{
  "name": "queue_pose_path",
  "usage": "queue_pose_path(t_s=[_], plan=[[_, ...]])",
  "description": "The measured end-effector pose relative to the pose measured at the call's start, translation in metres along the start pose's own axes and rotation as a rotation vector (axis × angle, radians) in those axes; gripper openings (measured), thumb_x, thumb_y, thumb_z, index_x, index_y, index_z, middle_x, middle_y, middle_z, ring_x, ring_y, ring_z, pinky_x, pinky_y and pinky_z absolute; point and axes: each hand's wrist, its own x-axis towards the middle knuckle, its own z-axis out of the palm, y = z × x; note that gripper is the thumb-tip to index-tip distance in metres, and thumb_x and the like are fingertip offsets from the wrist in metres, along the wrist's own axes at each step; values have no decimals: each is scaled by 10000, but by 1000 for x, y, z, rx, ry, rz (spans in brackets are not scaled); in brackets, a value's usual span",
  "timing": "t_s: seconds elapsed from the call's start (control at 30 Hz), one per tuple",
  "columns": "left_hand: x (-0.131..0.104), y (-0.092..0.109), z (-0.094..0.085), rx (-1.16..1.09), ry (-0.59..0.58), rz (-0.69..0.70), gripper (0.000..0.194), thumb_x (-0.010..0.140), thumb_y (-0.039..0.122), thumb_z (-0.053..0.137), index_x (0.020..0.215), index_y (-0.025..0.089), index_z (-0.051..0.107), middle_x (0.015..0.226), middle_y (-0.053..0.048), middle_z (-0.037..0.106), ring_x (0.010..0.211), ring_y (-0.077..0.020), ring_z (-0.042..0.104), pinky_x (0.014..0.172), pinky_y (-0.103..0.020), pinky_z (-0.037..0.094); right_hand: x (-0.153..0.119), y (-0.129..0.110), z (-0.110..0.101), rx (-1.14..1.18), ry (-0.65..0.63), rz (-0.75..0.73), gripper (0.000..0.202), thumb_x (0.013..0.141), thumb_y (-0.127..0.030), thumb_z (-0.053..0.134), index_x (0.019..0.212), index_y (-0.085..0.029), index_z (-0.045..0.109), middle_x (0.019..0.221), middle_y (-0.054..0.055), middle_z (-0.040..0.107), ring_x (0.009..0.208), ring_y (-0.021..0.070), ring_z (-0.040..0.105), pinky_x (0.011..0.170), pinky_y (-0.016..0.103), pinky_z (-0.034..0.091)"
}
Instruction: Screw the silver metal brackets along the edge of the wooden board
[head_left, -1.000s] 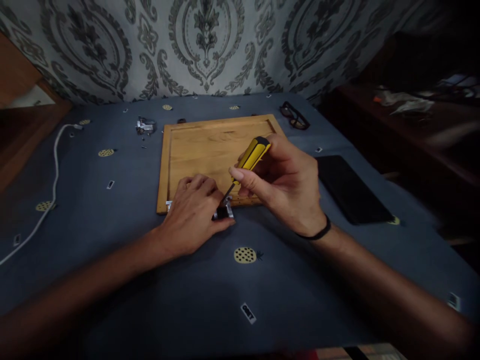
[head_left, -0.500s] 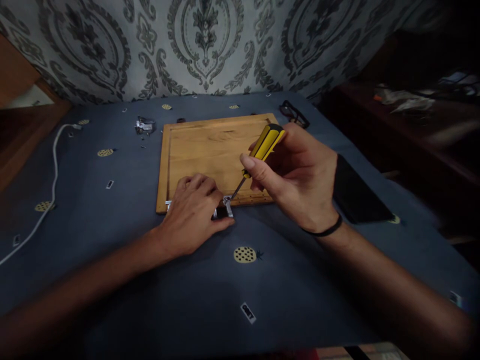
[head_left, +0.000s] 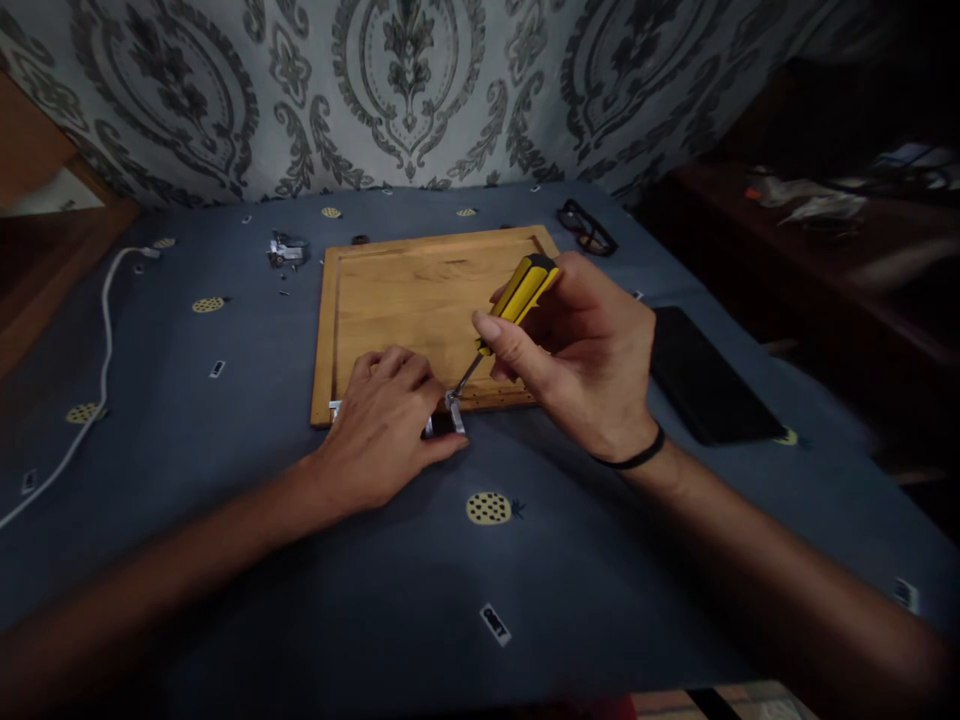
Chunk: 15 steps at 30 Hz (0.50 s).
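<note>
Right hand (head_left: 592, 370) pinched screwdriver (head_left: 525, 290), tip at metal fitting (head_left: 457, 415); left hand (head_left: 386, 430), fingers bent, apparently steadied fitting.

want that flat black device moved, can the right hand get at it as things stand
Probably not: nothing is seen lying on the flat black device, and the right hand is near it, but that hand's grip is taken by the yellow screwdriver, which would likely need putting down first.
</note>
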Motion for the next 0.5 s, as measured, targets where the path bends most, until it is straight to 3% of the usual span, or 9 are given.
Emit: queue_pose_path(t_s=[0.33, 0.5], plan=[[0, 1, -1, -12, -3, 1, 333, 861, 477, 723, 967, 161, 716, 1041, -92, 664, 1068, -301, 550, 923, -481, 422, -2, 1, 0, -9, -34, -9, 316, 760, -482, 807, 786, -244, 600, 742, -32, 595, 483, 81, 478, 397, 255, 433], [0, 0, 1, -11, -3, 1, 340, 867, 478, 714, 996, 163, 720, 1072, -99, 666, 1098, -313, 543, 938, -487, 415, -1, -3, -3, 10, -125, 10, 303, 756, -483, 808, 819, -239, 639, 786, -12, 619, 543, 101, 524, 455, 269, 493]])
